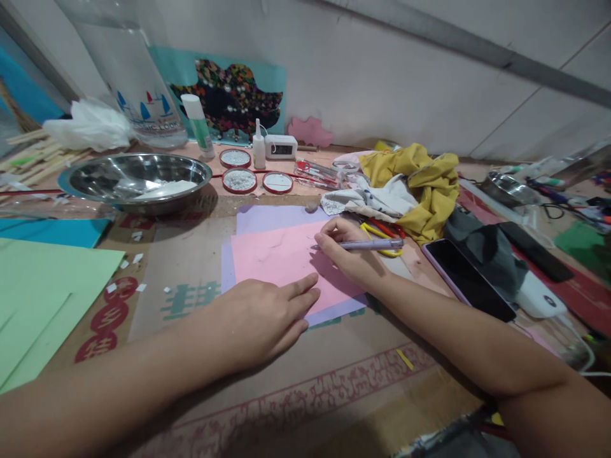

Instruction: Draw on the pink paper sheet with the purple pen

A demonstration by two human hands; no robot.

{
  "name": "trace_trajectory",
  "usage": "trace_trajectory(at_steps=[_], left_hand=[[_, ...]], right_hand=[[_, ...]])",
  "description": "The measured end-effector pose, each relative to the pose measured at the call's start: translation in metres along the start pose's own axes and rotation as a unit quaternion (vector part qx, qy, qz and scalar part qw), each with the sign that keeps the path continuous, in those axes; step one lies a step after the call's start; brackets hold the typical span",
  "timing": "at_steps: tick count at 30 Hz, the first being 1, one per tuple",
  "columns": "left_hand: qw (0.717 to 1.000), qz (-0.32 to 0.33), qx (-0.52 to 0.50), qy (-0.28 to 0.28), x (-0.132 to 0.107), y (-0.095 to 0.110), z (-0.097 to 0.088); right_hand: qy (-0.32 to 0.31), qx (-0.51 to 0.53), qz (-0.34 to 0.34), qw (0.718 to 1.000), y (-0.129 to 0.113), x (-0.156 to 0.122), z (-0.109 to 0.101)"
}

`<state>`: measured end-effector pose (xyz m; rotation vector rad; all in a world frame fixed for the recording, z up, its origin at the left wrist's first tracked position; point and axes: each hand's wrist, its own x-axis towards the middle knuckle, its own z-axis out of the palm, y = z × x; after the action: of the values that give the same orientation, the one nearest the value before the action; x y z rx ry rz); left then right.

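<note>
A pink paper sheet (277,257) lies on a lilac sheet (267,219) in the middle of the cardboard-covered table. My left hand (260,318) rests flat on the pink sheet's near edge, fingers stretched out and together. My right hand (344,251) is closed around a lilac pen (375,244), its tip touching the pink sheet near the top right corner.
A steel bowl (138,181) sits at the back left, with round red-rimmed lids (238,180), a glue bottle (258,147) and a small white clock (280,147) behind. Yellow cloth (424,181), scissors (382,230) and a phone (468,277) lie right. Green paper (42,292) lies left.
</note>
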<state>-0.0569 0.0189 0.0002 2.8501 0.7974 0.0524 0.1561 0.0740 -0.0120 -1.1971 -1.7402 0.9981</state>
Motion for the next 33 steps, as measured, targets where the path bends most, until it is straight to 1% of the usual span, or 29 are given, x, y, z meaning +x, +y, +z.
trace_trajectory(at_steps=[2, 4, 6, 8, 11, 13, 15, 17, 20, 24, 27, 30, 31, 33], left_hand=[[1.000, -0.001, 0.002, -0.003, 0.001, 0.000, -0.001], [1.000, -0.001, -0.002, -0.003, 0.001, 0.000, -0.002], [1.000, 0.000, -0.010, 0.003, 0.001, 0.000, -0.002], [1.000, 0.003, -0.017, 0.014, 0.001, 0.000, -0.002], [0.999, 0.009, -0.015, 0.030, 0.000, -0.001, -0.001], [0.999, 0.014, -0.007, 0.036, 0.000, -0.001, 0.000], [0.999, 0.018, 0.000, 0.041, 0.000, -0.001, 0.001], [0.999, 0.022, 0.002, 0.048, -0.001, -0.001, 0.001], [0.998, 0.025, 0.001, 0.055, -0.001, -0.001, 0.002], [0.999, 0.023, 0.008, 0.048, -0.001, -0.001, 0.002], [0.999, 0.020, 0.009, 0.042, 0.000, -0.001, 0.000], [0.999, 0.019, 0.006, 0.037, 0.000, -0.001, 0.000], [0.999, 0.020, 0.005, 0.035, 0.000, -0.001, 0.000], [0.999, 0.018, 0.006, 0.034, 0.000, -0.001, 0.001]], right_hand=[[0.003, -0.006, -0.005, 1.000, 0.001, 0.001, -0.001], [0.017, -0.042, -0.012, 0.999, -0.001, 0.003, -0.005], [0.027, -0.097, -0.037, 0.994, -0.006, 0.007, -0.012], [0.026, -0.154, -0.078, 0.985, -0.013, 0.012, -0.021], [-0.001, -0.211, -0.110, 0.971, -0.018, 0.022, -0.036], [-0.023, -0.228, -0.111, 0.967, -0.016, 0.029, -0.044], [-0.042, -0.241, -0.120, 0.962, -0.010, 0.039, -0.048], [-0.056, -0.253, -0.134, 0.957, -0.002, 0.051, -0.046], [-0.051, -0.285, -0.124, 0.949, 0.012, 0.072, -0.037], [-0.049, -0.330, -0.137, 0.933, 0.025, 0.092, -0.024], [-0.044, -0.322, -0.136, 0.936, 0.021, 0.090, -0.022], [-0.043, -0.284, -0.108, 0.952, 0.007, 0.072, -0.024], [-0.053, -0.256, -0.091, 0.961, 0.002, 0.063, -0.026], [-0.099, -0.202, -0.062, 0.972, -0.009, 0.043, -0.028]])
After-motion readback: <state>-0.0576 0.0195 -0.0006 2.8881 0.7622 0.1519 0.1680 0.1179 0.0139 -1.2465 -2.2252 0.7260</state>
